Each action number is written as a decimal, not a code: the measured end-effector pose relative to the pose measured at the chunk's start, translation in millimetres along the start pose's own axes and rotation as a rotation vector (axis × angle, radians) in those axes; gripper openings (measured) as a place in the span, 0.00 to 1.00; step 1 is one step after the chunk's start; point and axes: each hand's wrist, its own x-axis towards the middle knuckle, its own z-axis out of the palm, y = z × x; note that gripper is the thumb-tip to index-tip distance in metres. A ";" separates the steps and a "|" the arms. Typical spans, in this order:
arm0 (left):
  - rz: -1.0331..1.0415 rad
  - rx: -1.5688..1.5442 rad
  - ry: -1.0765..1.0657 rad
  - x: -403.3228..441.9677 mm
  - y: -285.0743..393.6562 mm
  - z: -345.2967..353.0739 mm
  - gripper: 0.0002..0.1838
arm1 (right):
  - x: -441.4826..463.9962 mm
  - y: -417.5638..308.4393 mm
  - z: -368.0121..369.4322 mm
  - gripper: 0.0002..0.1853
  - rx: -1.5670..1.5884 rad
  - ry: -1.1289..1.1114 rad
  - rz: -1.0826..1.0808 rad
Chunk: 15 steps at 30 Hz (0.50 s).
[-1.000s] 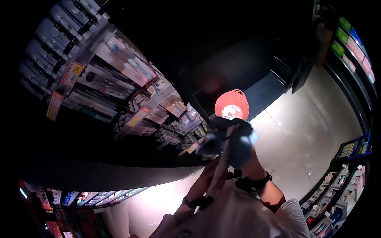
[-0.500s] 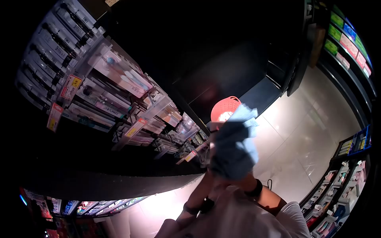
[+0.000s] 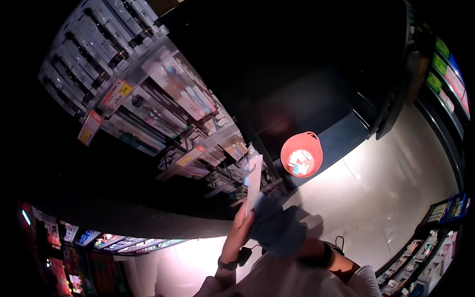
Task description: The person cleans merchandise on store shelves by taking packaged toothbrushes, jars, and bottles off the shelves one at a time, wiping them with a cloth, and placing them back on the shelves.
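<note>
My left hand grips a narrow, pale package with a hang hole near its top, held upright in front of the shelf. A crumpled dark blue cloth covers most of my right hand. The cloth is bunched in that hand, against the lower right side of the package, and the fingers are hidden. Beyond both hands, a coral-red basket with small white and blue items inside stands on a dark ledge.
At the left, display hooks hold several packaged brushes and other packs, with price tags jutting out. Pale floor tiles lie to the right. More stocked shelves stand at the lower right.
Both hands have come back toward my body, away from the basket. The pale package now shows in my left hand, and the cloth has moved down. The view has shifted.
</note>
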 end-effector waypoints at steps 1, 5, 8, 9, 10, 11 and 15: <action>0.010 0.067 -0.130 1.5 -0.3 -13.8 0.28 | 5.3 -2.8 2.6 0.12 -0.111 -0.088 -0.132; 0.032 0.296 -0.218 -8.7 -7.8 -14.1 0.27 | 2.7 -8.1 -2.8 0.13 -0.264 -0.186 -0.149; 0.010 -0.315 -0.293 -8.4 -13.8 3.2 0.38 | -0.1 5.4 7.3 0.12 0.052 -0.363 0.086; 0.019 -0.312 -0.289 -9.4 -15.0 7.5 0.38 | -62.5 29.0 46.3 0.18 -0.040 -0.095 0.082; 0.016 -0.301 -0.274 -11.1 -16.2 11.3 0.40 | -55.5 26.4 45.4 0.18 -0.039 -0.096 0.070; 0.013 -0.292 -0.258 -13.0 -17.1 12.9 0.42 | -44.3 17.8 41.7 0.23 0.363 0.009 0.247; -0.040 -0.337 -0.329 -11.7 -20.3 8.2 0.42 | -2.7 -3.4 -16.4 0.33 0.951 0.111 0.534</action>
